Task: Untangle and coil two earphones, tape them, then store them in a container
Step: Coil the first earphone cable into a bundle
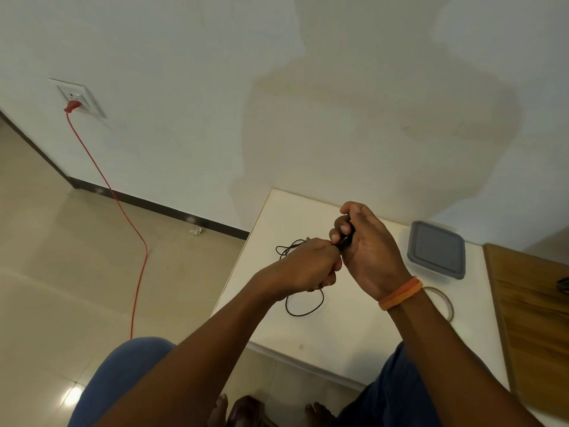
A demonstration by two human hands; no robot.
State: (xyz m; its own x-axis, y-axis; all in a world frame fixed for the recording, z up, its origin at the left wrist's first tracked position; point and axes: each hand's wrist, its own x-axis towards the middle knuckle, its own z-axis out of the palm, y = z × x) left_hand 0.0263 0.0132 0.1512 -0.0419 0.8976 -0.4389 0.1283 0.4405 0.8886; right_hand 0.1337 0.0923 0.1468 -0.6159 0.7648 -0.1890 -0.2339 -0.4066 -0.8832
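Black earphone cable [304, 306] hangs looped over the white table [332, 331], pinched by both hands. Right hand [366, 241] grips its coiled part; left hand [308, 266] grips the strand. Lidded container [437, 251] sits right; tape roll [443, 300] near it.

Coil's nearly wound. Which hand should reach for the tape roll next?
Probably the right hand: the tape roll lies on the table just beside its wrist. The left hand is farther off and grips the black earphone cable, so it could hold the coil.
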